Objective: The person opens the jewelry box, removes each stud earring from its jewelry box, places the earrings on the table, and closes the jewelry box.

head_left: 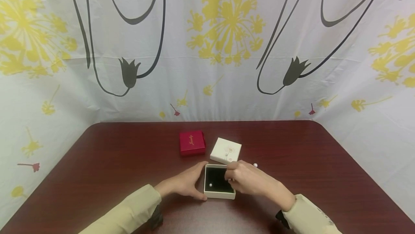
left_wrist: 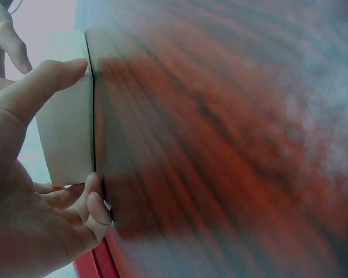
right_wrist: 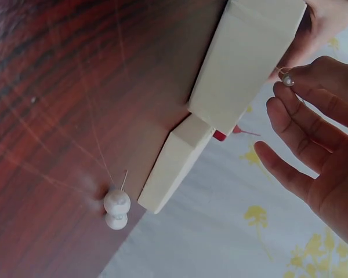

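A white open jewelry box point(head_left: 219, 195) with a dark lining stands near the table's front. My left hand point(head_left: 184, 181) holds its left side, the thumb on the near wall and the fingers toward the far wall. One small pearl point(head_left: 210, 184) shows on the lining. Above the box's right side, my right hand point(head_left: 249, 178) pinches a small pearl earring point(right_wrist: 287, 80) with a thin wire between thumb and forefinger. Right of the box, a larger pearl earring point(right_wrist: 116, 202) lies on the table, its post pointing up.
Behind the box lies a white lid point(head_left: 225, 150) with a flower print. A red jewelry box point(head_left: 192, 142) with gold lettering stands to its left. The dark red wooden table point(head_left: 129, 154) reaches back to a flowered white curtain point(head_left: 207, 93).
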The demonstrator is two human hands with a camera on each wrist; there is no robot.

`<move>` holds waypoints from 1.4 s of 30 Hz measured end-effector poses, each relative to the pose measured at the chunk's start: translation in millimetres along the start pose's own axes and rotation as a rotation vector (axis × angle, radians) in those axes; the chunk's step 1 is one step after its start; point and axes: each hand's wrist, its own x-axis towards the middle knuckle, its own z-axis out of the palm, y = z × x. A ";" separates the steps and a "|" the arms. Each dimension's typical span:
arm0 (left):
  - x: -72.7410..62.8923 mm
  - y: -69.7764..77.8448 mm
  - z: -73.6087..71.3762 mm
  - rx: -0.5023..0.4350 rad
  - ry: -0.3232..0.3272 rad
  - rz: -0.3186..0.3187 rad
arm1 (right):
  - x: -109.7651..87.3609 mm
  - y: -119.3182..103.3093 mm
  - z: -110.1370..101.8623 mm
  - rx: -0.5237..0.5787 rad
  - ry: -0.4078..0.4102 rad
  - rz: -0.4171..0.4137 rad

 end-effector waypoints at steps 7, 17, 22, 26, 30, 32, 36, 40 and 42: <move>-0.3 -0.6 0.1 0.002 -0.010 -0.015 | -5.8 9.1 -6.3 0.038 0.015 0.058; 0.6 -1.8 1.1 -0.004 -0.007 -0.029 | -22.1 29.4 -10.3 0.161 -0.027 0.218; 0.5 -2.1 1.3 -0.001 -0.006 -0.034 | -32.0 41.3 -8.4 0.183 0.013 0.232; 0.7 -2.3 1.5 0.003 -0.010 -0.039 | -39.9 49.0 -6.2 0.200 0.016 0.281; 0.8 -2.1 1.4 0.008 -0.008 -0.038 | -47.6 54.9 -3.8 0.249 -0.029 0.360; 0.8 -1.8 1.2 0.006 -0.007 -0.037 | -50.8 57.4 -2.5 0.251 -0.044 0.382; 0.7 -1.4 0.9 0.005 -0.008 -0.035 | -56.4 62.1 -0.6 0.226 -0.064 0.398; 0.3 -1.7 1.0 0.008 -0.008 -0.031 | -61.0 66.0 -0.3 0.228 -0.085 0.418; 0.1 -1.6 0.9 0.009 -0.008 -0.033 | -63.7 67.8 -0.3 0.227 -0.088 0.427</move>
